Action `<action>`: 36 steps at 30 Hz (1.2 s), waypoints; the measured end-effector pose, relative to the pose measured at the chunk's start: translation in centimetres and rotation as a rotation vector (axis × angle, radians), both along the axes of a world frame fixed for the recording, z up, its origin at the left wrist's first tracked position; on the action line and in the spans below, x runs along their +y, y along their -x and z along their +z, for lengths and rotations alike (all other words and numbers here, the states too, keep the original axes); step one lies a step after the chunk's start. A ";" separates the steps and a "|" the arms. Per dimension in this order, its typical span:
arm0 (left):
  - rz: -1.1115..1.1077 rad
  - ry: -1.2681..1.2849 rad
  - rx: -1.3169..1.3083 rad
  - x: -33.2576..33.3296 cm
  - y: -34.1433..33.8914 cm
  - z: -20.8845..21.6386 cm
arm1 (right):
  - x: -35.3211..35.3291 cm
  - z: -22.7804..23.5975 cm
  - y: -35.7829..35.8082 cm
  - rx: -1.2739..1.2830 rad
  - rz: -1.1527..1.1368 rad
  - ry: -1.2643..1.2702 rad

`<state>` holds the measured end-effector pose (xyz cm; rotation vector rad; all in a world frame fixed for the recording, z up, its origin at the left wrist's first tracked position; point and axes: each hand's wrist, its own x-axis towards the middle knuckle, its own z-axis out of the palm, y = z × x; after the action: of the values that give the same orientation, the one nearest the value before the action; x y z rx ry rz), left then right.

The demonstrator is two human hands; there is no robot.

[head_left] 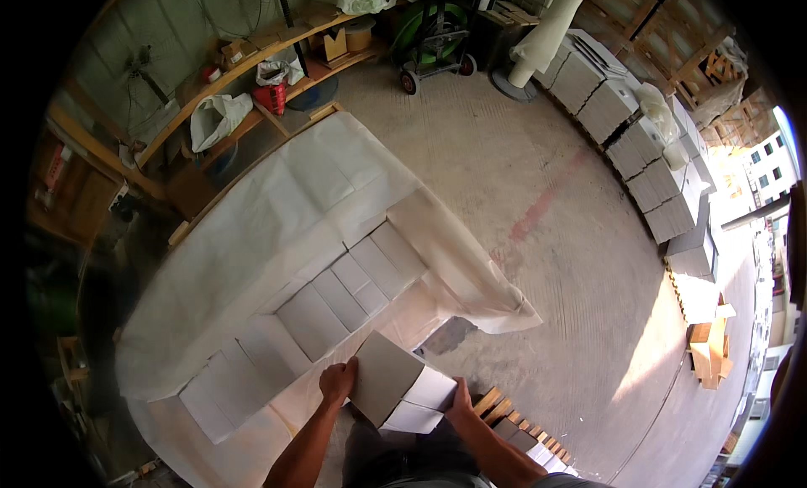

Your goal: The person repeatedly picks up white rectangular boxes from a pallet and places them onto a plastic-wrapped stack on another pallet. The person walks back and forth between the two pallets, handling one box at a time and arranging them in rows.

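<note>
A stack of grey-white flat boxes (395,383) sits between both my hands, just in front of my body. My left hand (338,380) grips its left edge and my right hand (459,400) holds its right side. Directly beyond it, a row of several similar grey boxes (345,295) lies on a pallet covered with white plastic sheeting (277,211). The held stack is tilted, with its grey top face toward me.
Wooden pallet slats (513,425) show at my right. Stacks of grey boxes (647,152) line the far right. A wooden shelf (252,68) with bags, a green-wheeled cart (437,34) and a white roll (542,38) stand at the back. The floor is concrete.
</note>
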<state>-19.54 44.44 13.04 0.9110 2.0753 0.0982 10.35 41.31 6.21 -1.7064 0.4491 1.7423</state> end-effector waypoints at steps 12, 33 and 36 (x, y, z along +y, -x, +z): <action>0.053 -0.321 -0.135 23.4 1.2 -11.2 | 20.6 -10.3 2.5 0.077 -0.149 -0.323; 0.848 -0.586 -0.534 23.2 -5.5 -13.3 | 28.1 -4.2 11.1 -0.257 0.505 -0.855; 0.765 -0.586 -0.476 26.5 -4.0 -12.2 | 30.7 -4.2 12.2 -0.178 0.438 -0.605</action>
<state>-15.58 70.95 0.86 0.2983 1.8367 1.2485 -1.89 72.05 2.02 -1.5465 -0.5263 1.7468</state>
